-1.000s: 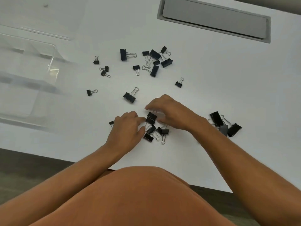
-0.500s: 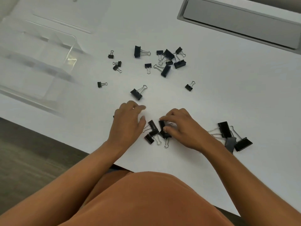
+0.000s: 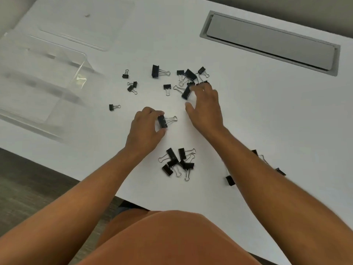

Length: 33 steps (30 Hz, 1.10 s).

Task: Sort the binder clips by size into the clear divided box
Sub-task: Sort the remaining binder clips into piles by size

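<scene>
White tabletop [image 3: 267, 115] spread out under everything, with a grey recessed hatch [image 3: 269, 42] set into it at the far right. At the far left stood the clear divided box [image 3: 41, 81], its walls see-through and blurred, so I could not tell whether anything lay in its compartments; its flat clear lid [image 3: 86, 22] lay beyond it.

My right hand [image 3: 205, 109] lay palm down with the fingers spread wide, the fingertips touching the near edge of the far cluster of clips [image 3: 190, 77], holding nothing that I could see. My left hand [image 3: 146, 129] was curled narrow around a medium binder clip [image 3: 162, 121], thumb and fingers pinching its black body while the wire handles pointed right, towards my other hand.

Just nearer to me, between my forearms, sat a heap of medium clips [image 3: 177, 162], touching and overlapping. A few larger clips [image 3: 230, 180] showed partly from under my right forearm. A large clip [image 3: 155, 71] lay alone left of the far cluster. Small clips were scattered near the box: one at [image 3: 125, 74], a pair [image 3: 132, 87] touching, a lone one [image 3: 111, 107] nearest the box, and another [image 3: 167, 87] beside the cluster.
</scene>
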Motion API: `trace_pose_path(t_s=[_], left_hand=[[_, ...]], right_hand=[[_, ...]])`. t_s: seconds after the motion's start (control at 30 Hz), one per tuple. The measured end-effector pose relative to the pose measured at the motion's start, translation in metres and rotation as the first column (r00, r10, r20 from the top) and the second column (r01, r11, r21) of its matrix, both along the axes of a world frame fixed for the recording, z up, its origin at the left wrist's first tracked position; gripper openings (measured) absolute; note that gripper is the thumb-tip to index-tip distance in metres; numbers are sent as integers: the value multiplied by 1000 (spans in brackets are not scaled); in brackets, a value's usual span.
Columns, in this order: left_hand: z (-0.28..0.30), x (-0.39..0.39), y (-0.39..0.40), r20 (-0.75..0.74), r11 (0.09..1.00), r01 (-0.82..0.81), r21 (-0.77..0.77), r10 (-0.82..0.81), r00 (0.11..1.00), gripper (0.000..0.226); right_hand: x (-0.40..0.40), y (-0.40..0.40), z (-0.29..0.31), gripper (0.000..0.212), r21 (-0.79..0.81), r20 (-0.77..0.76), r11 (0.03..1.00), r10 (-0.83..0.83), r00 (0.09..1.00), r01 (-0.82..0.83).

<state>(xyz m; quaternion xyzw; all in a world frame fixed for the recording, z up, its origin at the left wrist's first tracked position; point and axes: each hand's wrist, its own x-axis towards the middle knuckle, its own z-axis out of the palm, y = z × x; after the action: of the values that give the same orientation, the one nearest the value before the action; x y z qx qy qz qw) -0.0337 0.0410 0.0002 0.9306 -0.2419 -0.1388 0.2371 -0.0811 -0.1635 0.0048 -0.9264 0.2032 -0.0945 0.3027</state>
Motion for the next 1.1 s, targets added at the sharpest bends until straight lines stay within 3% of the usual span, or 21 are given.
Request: trace_pose_path(t_s=[0.13,0.3,0.57,0.77,0.87,0.97,1.1], left_hand=[[-4,5,2,-78,999,35,-25,-36,996,54],[-7,12,8,-78,993,114,-37,-116,990,55],[-11,9,-1,-46,985,156,-74,-160,986,52],[-6,11,-4,-80,984,128,-120,-138,987,63],[-5,13,-3,-139,986,105,-127,-122,983,74],[0,17,-8,-180,984,157,-85,-170,969,89],[4,30,-13,-247,972,234,-23,-232,941,101]], right_hand=[[33,-9,-11,47,-83,-117,994,60,991,-70],[23,-9,-17,27,-90,-60,994,51,997,-56],[-36,25,-20,20,140,48,990,9,999,-16],[-41,26,-17,24,77,104,994,75,992,-83],[-15,-1,-8,27,-52,170,998,-32,985,42],[19,-32,-6,39,-169,53,977,-122,991,129],[39,-50,-14,32,-110,-99,991,-85,991,74]])
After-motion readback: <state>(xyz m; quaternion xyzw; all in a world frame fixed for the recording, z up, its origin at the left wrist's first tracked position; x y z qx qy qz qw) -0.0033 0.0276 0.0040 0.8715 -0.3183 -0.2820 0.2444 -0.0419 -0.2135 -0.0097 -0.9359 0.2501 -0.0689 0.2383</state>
